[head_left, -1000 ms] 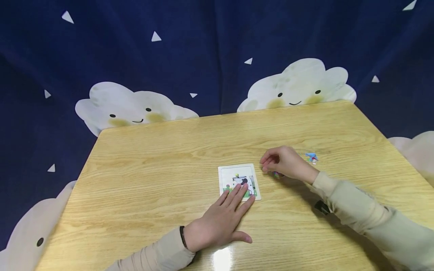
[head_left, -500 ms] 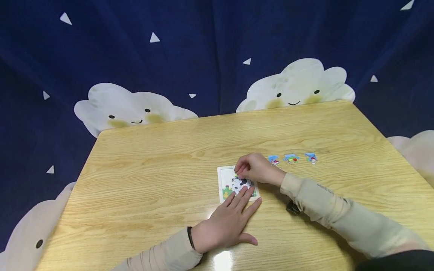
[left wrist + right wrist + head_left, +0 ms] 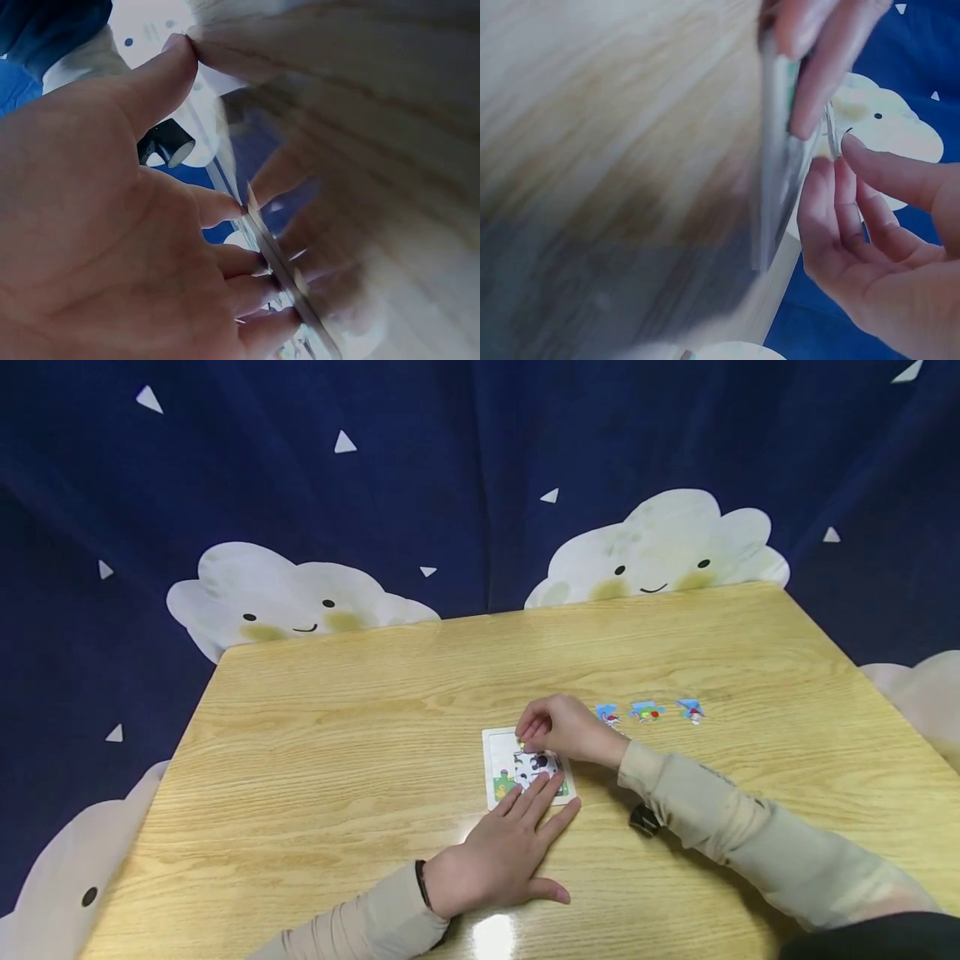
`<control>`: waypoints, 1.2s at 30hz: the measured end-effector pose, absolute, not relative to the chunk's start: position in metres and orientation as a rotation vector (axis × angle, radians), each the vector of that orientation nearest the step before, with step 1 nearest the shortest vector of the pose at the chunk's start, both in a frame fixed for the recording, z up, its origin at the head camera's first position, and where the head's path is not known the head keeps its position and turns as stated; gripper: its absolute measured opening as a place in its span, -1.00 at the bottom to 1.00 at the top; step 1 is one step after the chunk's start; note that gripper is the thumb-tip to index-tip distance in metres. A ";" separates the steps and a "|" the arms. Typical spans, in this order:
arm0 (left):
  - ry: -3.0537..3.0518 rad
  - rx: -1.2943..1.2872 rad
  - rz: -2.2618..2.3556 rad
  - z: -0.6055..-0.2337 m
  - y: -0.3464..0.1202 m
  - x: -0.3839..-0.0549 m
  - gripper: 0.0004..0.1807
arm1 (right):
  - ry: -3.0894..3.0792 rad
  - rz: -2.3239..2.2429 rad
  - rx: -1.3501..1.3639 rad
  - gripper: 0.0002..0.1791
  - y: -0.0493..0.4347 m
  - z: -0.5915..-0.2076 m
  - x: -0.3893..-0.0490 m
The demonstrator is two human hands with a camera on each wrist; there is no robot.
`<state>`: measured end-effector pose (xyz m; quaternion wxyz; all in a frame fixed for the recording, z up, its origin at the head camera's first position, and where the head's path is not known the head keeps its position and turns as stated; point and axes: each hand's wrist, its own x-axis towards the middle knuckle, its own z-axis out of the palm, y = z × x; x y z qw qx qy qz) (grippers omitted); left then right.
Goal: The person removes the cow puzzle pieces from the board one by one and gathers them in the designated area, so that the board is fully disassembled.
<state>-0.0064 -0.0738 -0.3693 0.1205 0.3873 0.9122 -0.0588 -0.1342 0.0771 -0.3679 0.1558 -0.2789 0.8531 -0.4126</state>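
Note:
A square jigsaw board [image 3: 501,743] with a white frame lies on the table, with black-and-white and green pieces in its lower part. My left hand [image 3: 498,864] lies with fingers spread, their tips resting on the board's near edge. In the left wrist view the fingertips [image 3: 281,330] reach over the board's rim. Above the board's upper right part, my right hand [image 3: 573,731] pinches a thin jigsaw piece [image 3: 831,129] between thumb and fingers. A small yellow patch shows at those fingertips; the fingers hide most of the piece in the head view.
Three loose blue-topped jigsaw pieces lie in a row to the right of the board: a left one [image 3: 607,714], a middle one [image 3: 647,712] and a right one [image 3: 690,710]. The wooden table [image 3: 337,735] ends at a dark blue cloud-patterned curtain [image 3: 450,468].
My right hand has moved left from beside the board to over it, uncovering the loose pieces. During the last half second it has barely shifted. My left hand has slid slightly right.

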 end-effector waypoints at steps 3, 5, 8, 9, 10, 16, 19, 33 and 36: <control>2.671 1.142 -0.174 -0.370 -0.074 -0.006 0.06 | 2.397 -1.246 -0.776 -0.84 0.078 -0.367 -0.132; 2.677 1.147 -0.182 -0.370 -0.074 -0.006 0.06 | 2.364 -1.282 -0.764 -0.81 0.078 -0.368 -0.131; 2.685 1.149 -0.195 -0.370 -0.074 -0.006 0.06 | 2.325 -1.316 -0.747 -0.79 0.078 -0.370 -0.128; 2.686 1.149 -0.197 -0.370 -0.074 -0.006 0.06 | 2.319 -1.319 -0.748 -0.78 0.078 -0.371 -0.128; 2.685 1.150 -0.196 -0.369 -0.074 -0.006 0.06 | 2.312 -1.320 -0.754 -0.78 0.078 -0.371 -0.127; 2.677 1.153 -0.193 -0.369 -0.074 -0.006 0.06 | 2.294 -1.304 -0.782 -0.82 0.076 -0.373 -0.124; 2.681 1.155 -0.198 -0.370 -0.074 -0.006 0.06 | 2.288 -1.311 -0.763 -0.83 0.076 -0.372 -0.124; 2.681 1.153 -0.175 -0.367 -0.075 -0.004 0.05 | 2.378 -1.331 -0.607 -0.85 0.125 -0.355 -0.134; 2.680 1.151 -0.162 -0.367 -0.075 -0.004 0.06 | 2.388 -1.341 -0.561 -0.82 0.145 -0.353 -0.136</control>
